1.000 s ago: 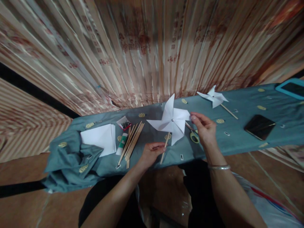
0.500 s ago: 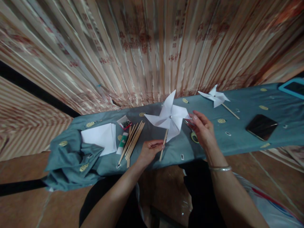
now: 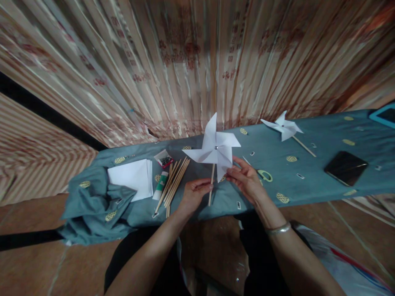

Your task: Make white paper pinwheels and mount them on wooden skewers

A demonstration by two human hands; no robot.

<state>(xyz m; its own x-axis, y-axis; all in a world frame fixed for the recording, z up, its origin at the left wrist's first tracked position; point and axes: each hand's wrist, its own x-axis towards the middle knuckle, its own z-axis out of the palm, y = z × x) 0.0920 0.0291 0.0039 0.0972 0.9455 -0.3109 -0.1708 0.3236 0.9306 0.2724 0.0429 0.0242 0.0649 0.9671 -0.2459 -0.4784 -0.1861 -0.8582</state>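
A white paper pinwheel (image 3: 212, 150) with a shiny pin head at its hub is held upright over the cloth. My left hand (image 3: 196, 195) is closed around its thin wooden stick, thumb and fingers pinching it below the blades. At the lower right blade, my right hand (image 3: 245, 179) has its thumb and fingers on the paper edge, partly hidden by the blade. Scissors (image 3: 264, 176) with pale green handles lie just beyond my right hand. A second white pinwheel (image 3: 284, 126) on a stick rests farther back to the right.
Left of my hands lie several wooden sticks (image 3: 175, 183), a glue stick (image 3: 160, 185), a small box of pins (image 3: 163, 158) and a stack of white paper (image 3: 131, 176). A dark phone (image 3: 346, 168) lies on the green cloth (image 3: 311, 176) at right, with a blue-edged object (image 3: 384, 116) beyond.
My right hand has moved left and down, from the right-hand blade to the lower right one, uncovering the scissors. The pinwheel's blades have turned a little. My left hand still grips the stick.
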